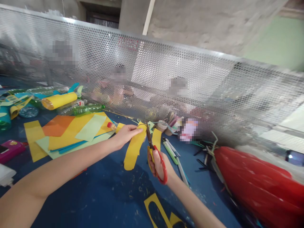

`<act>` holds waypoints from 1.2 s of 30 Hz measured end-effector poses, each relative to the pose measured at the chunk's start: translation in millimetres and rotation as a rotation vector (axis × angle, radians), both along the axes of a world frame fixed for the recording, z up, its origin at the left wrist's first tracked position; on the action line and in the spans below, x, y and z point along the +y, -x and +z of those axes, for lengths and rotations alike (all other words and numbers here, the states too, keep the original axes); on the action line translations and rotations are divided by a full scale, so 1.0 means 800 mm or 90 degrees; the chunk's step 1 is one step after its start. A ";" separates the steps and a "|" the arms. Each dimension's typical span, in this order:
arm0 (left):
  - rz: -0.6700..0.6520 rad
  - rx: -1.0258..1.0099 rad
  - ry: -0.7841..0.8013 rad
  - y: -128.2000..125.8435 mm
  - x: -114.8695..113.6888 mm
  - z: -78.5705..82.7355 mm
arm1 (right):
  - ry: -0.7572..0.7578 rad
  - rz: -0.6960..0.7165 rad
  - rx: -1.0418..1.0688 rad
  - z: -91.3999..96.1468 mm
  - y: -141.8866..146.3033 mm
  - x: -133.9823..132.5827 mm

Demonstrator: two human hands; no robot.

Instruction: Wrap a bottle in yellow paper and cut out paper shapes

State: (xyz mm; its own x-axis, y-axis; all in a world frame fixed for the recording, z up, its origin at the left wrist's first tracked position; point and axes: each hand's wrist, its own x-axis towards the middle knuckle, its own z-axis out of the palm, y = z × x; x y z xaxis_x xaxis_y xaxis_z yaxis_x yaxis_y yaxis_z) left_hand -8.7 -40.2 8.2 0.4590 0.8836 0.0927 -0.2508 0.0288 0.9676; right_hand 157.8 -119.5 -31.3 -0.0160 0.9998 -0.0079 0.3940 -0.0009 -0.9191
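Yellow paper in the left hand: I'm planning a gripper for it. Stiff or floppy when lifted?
Probably floppy: held at its top by the left hand, the yellow paper hangs down and curves. Likely very light, since a fingertip pinch carries it.

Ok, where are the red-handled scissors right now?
Head view, centre: the scissors are in the right hand, blades up against the yellow paper the left hand holds above the blue table.

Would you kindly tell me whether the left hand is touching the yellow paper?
Touching. The head view shows the left hand pinching the upper edge of the yellow paper with no gap, while the right hand holds the red scissors.
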 end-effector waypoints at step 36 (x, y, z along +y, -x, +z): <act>0.070 0.083 -0.136 0.022 0.034 -0.007 | 0.014 -0.012 -0.010 0.007 -0.001 -0.001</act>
State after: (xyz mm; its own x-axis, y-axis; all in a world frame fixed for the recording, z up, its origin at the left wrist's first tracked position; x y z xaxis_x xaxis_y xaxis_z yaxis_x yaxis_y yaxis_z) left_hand -26.3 -12.6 2.7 0.3822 0.8953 0.2290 -0.1147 -0.1999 0.9731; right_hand 158.3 -120.5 -25.8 0.0039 0.9995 -0.0306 0.4076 -0.0295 -0.9127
